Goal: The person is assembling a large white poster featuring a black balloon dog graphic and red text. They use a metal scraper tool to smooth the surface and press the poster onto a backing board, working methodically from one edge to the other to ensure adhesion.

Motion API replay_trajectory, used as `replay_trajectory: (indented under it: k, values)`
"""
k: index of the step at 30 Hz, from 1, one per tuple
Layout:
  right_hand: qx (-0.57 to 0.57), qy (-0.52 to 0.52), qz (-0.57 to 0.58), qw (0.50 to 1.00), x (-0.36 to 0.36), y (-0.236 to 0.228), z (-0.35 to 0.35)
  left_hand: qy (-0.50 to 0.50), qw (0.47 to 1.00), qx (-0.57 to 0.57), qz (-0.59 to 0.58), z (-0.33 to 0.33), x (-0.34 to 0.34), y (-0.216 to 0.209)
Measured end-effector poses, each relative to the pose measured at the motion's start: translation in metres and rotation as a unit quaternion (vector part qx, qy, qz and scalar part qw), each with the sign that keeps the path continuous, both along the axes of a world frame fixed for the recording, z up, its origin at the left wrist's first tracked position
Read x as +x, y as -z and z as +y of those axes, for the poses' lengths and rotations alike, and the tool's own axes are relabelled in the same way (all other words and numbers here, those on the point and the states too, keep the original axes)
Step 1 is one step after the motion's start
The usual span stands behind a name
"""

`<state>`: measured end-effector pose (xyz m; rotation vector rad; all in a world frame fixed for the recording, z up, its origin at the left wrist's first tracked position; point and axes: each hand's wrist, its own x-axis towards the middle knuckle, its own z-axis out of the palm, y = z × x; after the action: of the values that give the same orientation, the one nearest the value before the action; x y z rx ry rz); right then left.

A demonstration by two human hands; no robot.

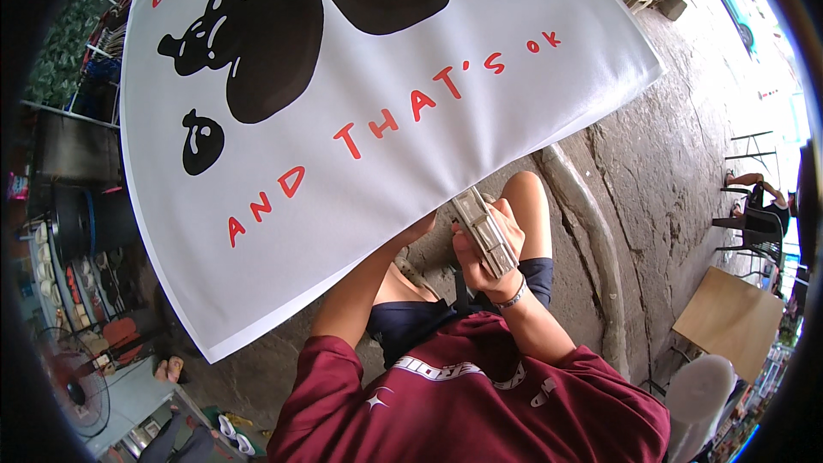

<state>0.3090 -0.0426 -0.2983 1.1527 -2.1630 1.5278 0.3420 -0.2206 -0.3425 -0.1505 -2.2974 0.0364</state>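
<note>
A large white printed sheet (480,120) with black balloon-like shapes and red lettering spreads before me, its near edge at my lap. My right hand (506,221) is closed around a silver metal staple gun (482,225), its front end at the sheet's near edge. Creases in the sheet run toward that spot. My left hand (418,230) reaches under the same edge just left of the tool; the sheet covers its fingers, so its grip does not show.
A thick pale pipe-like ridge (591,231) runs along the concrete floor to my right. Beyond stand a wooden-topped table (729,321), a white rounded seat (701,390) and a dark chair (761,227) with a seated person. At lower left is a fan (75,390).
</note>
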Motion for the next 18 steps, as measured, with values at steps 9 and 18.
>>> replay_trajectory:
  k: [9, 18]
  values:
    - [0.009, 0.016, 0.0, 1.0, 0.0006, -0.0052, -0.0025, -0.007, 1.0, -0.023, 0.014, 0.0023, 0.0002, 0.0048]
    - [0.002, 0.014, 0.004, 1.0, 0.0001, -0.0013, -0.0038, -0.032, 0.998, -0.062, 0.005, 0.0021, 0.0006, 0.004]
